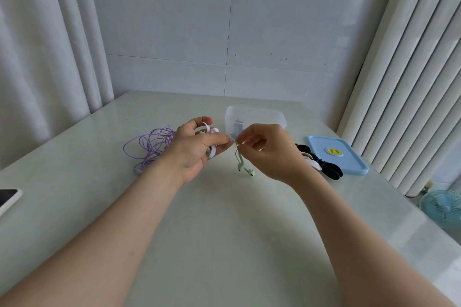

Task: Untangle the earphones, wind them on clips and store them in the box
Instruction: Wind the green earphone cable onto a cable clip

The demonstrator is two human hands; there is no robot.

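Head view, one frame. Near left edge: a phone (7, 199) on the table (224, 244). Near right, off the table: a small fan (442, 207). Mid-table, both hands are raised just above the surface. The left hand (192, 151) has its fingers curled round a white clip (212, 153), with what looks like pale green cable already wrapped on it. The right hand (272, 153) pinches the cable of the green earphones (245, 171) between thumb and fingertips, just beside the left fingertips; the two earbuds dangle below, close to the tabletop. Judgement: winding of the green pair is nearly finished, with only the short earbud end left. Left of the hands, the purple earphones (149, 147) lie in a loose tangle, not yet wound. Right of the hands: spare clips (321, 164), black and white, touching the blue lid (349, 157). Farther back, the box (257, 113) stands open; a small item sits inside, identity unclear. Remaining: finish the green pair, untangle and wind the purple pair, store both.
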